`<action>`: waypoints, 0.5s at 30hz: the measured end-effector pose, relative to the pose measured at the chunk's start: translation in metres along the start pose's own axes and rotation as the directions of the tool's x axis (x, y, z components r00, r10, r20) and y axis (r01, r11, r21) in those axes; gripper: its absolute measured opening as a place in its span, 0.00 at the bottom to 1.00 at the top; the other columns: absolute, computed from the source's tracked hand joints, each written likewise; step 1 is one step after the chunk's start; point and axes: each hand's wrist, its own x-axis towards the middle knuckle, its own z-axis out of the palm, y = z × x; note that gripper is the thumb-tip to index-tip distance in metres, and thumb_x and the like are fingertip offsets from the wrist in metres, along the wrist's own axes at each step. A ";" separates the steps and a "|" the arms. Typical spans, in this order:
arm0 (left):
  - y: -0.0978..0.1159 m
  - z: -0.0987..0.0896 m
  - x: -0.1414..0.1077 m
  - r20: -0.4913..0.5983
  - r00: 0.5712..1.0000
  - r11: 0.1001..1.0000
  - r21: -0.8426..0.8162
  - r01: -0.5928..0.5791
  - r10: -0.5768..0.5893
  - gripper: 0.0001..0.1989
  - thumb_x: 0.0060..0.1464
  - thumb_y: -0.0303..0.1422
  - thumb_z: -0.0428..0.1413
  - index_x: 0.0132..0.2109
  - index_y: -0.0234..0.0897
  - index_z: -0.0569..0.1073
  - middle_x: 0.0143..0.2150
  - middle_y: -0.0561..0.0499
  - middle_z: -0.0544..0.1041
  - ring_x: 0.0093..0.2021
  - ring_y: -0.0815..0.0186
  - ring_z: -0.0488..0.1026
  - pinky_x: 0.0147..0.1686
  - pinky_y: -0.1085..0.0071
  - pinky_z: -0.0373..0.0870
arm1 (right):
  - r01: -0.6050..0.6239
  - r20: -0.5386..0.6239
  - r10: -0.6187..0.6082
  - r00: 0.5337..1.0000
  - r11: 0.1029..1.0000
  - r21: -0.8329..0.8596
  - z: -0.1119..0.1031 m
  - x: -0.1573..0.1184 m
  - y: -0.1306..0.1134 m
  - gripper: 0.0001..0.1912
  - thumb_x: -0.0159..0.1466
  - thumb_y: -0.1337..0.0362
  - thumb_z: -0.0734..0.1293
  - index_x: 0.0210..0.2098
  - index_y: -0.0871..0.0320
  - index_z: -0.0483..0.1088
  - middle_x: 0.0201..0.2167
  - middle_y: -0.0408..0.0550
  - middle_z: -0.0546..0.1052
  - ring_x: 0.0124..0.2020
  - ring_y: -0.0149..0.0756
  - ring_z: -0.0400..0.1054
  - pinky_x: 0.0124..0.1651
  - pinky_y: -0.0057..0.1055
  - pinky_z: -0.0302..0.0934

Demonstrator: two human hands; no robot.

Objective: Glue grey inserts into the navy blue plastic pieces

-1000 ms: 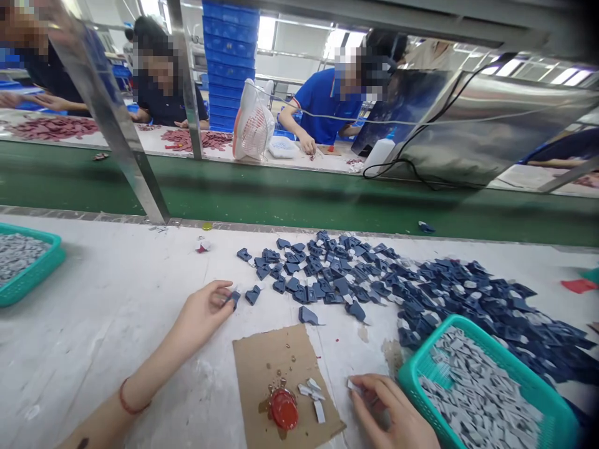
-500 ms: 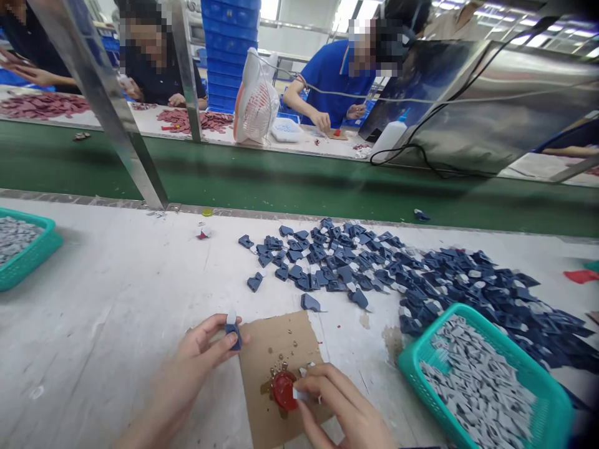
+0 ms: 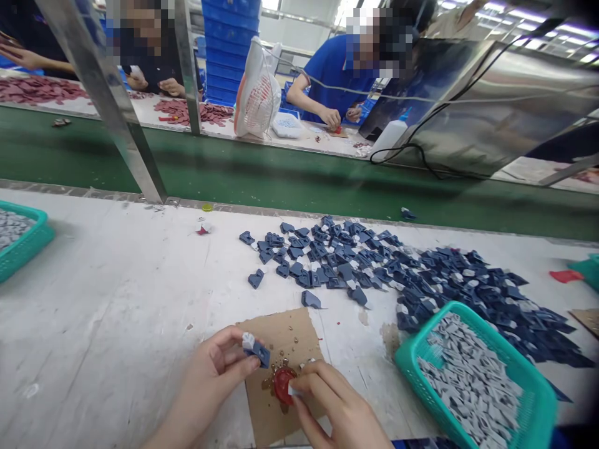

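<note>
Between the thumb and fingers of my left hand [image 3: 210,380] is a dark blue plastic part [image 3: 257,354] with a whitish piece at its upper end. My right hand [image 3: 334,405] pinches a small light grey piece [image 3: 294,391] at the right edge of a round red dish [image 3: 282,381]. That dish sits on a brown cardboard sheet [image 3: 266,327], with amber drops and smears around it. Another small pale piece [image 3: 306,363] lies partly hidden behind my right fingers.
A heap of dark blue parts [image 3: 346,255] spreads across the table behind my hands. Teal baskets of small grey pieces stand right [image 3: 486,374] and left [image 3: 23,249]. Past a green belt [image 3: 281,174], several people work at another bench. A metal post [image 3: 116,118] rises at left.
My left hand has moved right and slightly down, bringing the blue part closer to the red dish and tilting it. My right hand has shifted slightly left with the grey piece.
</note>
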 end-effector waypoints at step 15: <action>-0.007 0.021 -0.006 -0.053 0.999 0.985 -0.173 -0.016 0.007 0.12 0.45 0.36 0.68 0.36 0.36 0.78 0.40 0.46 0.82 0.42 0.62 0.79 0.42 0.72 0.74 | -0.268 0.015 0.299 0.954 0.830 0.490 -0.026 0.010 -0.013 0.04 0.63 0.63 0.66 0.34 0.52 0.73 0.34 0.43 0.75 0.35 0.32 0.71 0.39 0.26 0.66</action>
